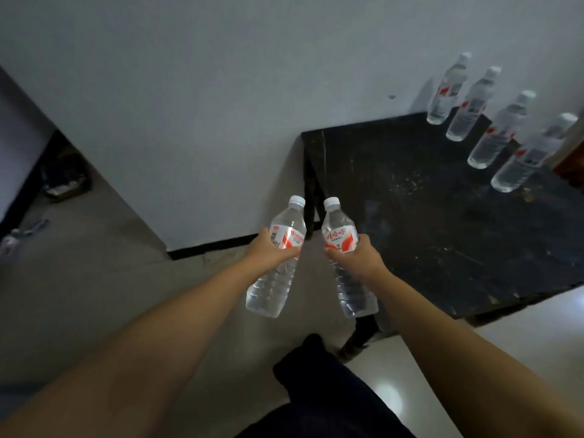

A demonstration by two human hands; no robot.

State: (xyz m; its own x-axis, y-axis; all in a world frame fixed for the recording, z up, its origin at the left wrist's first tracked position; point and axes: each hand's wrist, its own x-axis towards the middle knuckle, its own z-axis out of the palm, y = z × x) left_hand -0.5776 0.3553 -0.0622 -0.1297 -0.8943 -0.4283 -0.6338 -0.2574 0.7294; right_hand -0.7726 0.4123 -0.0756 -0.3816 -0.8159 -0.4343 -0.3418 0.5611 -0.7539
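The left hand (268, 252) wraps its fingers around the waist of a clear plastic water bottle with a white cap and red-and-white label (278, 260), thumb crossing the lower edge of the label. The right hand (355, 256) grips a second clear plastic water bottle with the same white cap and red label (346, 248) at the same height, fingers curled round its far side. Both bottles are held in the air, caps tilted away from the person and slightly toward each other, close together but apart.

Both forearms reach forward nearly straight, converging toward the bottles.

The black scuffed square table (442, 216) stands to the right; the right-hand bottle hangs just beside its near left corner, the left-hand bottle farther off over the floor. Along the table's far right edge four more clear capped bottles (474, 105) stand in a row. Most of the tabletop between that row and the near corner is bare. The white wall (221, 105) runs behind the table, and something dark, perhaps clutter, lies blurred on the floor far left.
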